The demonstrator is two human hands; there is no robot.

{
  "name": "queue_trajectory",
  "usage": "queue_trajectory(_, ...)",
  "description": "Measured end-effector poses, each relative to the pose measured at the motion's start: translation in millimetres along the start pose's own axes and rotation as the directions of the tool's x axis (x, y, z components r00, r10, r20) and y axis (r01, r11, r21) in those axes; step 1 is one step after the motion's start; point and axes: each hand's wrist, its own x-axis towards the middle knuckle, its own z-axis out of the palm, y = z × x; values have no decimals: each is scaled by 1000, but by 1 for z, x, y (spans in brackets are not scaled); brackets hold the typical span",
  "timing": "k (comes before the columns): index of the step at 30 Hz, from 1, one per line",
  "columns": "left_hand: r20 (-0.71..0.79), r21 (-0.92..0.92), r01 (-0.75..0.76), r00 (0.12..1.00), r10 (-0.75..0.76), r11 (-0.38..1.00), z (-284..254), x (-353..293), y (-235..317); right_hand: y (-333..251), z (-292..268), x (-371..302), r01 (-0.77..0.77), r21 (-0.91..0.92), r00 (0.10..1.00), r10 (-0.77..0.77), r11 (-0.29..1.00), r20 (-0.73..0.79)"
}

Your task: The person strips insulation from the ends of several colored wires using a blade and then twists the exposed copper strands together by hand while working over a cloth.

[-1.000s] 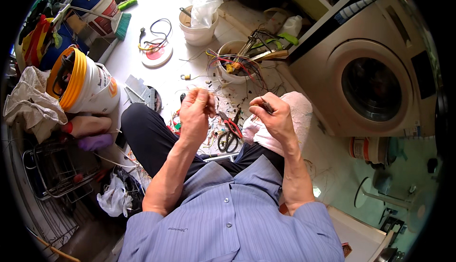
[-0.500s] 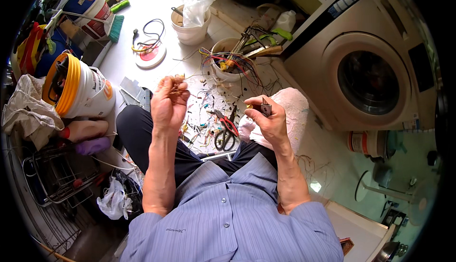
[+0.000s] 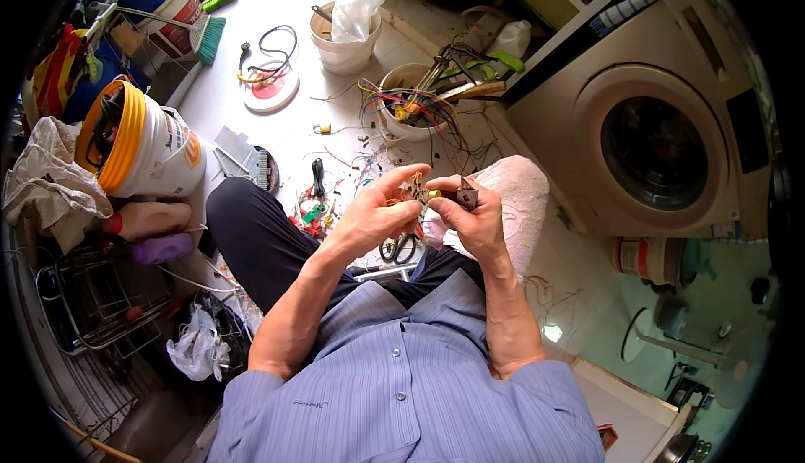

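Note:
My left hand (image 3: 381, 215) pinches a small tangle of thin copper-coloured wires (image 3: 413, 186), its index finger stretched over them. Close against it, my right hand (image 3: 476, 226) grips a dark metal tool (image 3: 467, 195) with a blunt, angular end; its kind is not clear. A small yellow piece (image 3: 434, 195) shows at the right fingertips, nearly touching the wires. Below the hands, scissors with black handles (image 3: 397, 249) lie on the floor, partly hidden by my left hand. Wire scraps and a green piece (image 3: 314, 214) are scattered around them.
A pink towel (image 3: 524, 199) covers my right knee. Ahead stand a bucket of wires and tools (image 3: 394, 127) and a white bucket with a plastic bag (image 3: 344, 60). A cable lies on a round lid (image 3: 272, 98). The washing machine (image 3: 579, 169) is right, a yellow-rimmed bucket (image 3: 168, 161) left.
My left hand has moved right and slightly down with the wires, bringing them up against my right hand. My right hand keeps the metal tool and has hardly moved. The view has shifted a little.

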Motion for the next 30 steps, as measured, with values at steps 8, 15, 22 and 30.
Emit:
queue_trajectory(8, -48, 151, -76, 995, 84, 986, -8, 9, -21, 0, 1, 0, -41, -6, 998, 40, 999, -49)
queue_trajectory(15, -168, -224, -162, 978, 125, 961, -22, 4, -28, 6, -10, 4, -19, 154, 987, 43, 988, -155)
queue_trajectory(22, -337, -309, -269, 928, 159, 912, -42, -4, -20, 7, -13, 3, 9, 115, 978, 15, 993, -210)
queue_trajectory(30, -473, -415, -463, 845, 248, 783, -100, -17, -16, -2, -25, 3, 34, 142, 959, 7, 989, -282)
